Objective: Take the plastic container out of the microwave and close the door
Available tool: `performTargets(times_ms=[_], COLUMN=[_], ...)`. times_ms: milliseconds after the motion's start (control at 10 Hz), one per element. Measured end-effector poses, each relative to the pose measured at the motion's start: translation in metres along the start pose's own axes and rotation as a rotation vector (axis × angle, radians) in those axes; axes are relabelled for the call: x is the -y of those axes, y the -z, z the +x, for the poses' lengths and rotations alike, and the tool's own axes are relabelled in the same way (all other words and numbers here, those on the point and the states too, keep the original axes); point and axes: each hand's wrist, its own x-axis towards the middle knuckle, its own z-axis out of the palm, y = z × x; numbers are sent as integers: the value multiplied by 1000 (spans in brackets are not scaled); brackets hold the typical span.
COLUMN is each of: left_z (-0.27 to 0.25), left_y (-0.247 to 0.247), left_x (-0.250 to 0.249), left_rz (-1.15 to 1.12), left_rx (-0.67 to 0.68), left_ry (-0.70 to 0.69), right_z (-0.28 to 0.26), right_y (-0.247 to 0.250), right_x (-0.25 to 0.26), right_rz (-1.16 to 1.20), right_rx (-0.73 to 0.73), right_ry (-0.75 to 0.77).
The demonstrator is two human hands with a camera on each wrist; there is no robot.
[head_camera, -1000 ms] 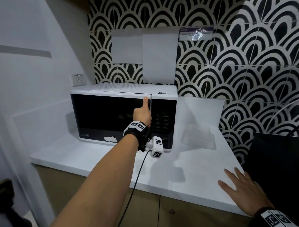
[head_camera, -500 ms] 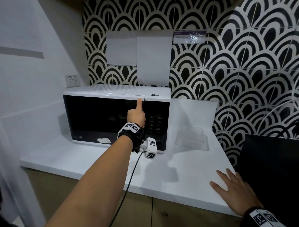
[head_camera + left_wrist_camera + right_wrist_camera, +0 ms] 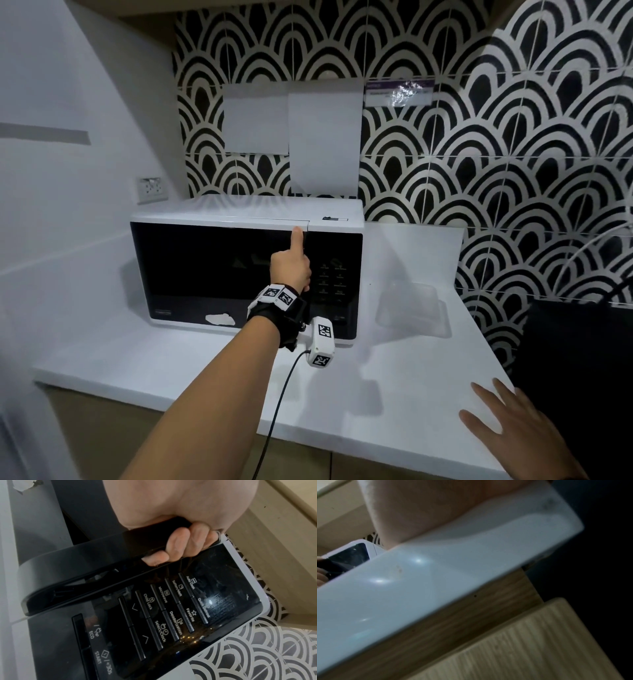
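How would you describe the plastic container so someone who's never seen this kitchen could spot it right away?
Find the white microwave on the white counter against the black-and-white patterned wall. Just right of it, by the counter's back edge, sits the plastic container. It is the only see-through thing there: a shallow, clear rectangular tub.

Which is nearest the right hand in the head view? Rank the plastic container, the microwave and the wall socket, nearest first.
From the right hand, flat on the counter's front right:
1. Plastic container, on the counter beyond the hand.
2. Microwave, left of the container.
3. Wall socket, on the far left wall.
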Motion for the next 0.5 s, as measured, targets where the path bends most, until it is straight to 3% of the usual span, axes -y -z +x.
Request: performTargets(times_ms=[100,200,300,400,500], left_z=[2,1,0,0,-3], left_y=[2,8,17,27,33], left_x=[4,-1,-16,-46,-83], left_rz=[50,162,392,817,1080], left_rx=[7,45,90,28,-23], left_ry=[-49,-46,-47,-120,-179], right_z=[1,20,42,51,45], right_y=[-6,-21,-42,-8,85], right_x=[5,-15,-35,-4,59], right_rz=[-69,-78,-115,274,460], right_rx=[27,-165,-370,-82,-65], right_ry=[-4,57,345,502,226])
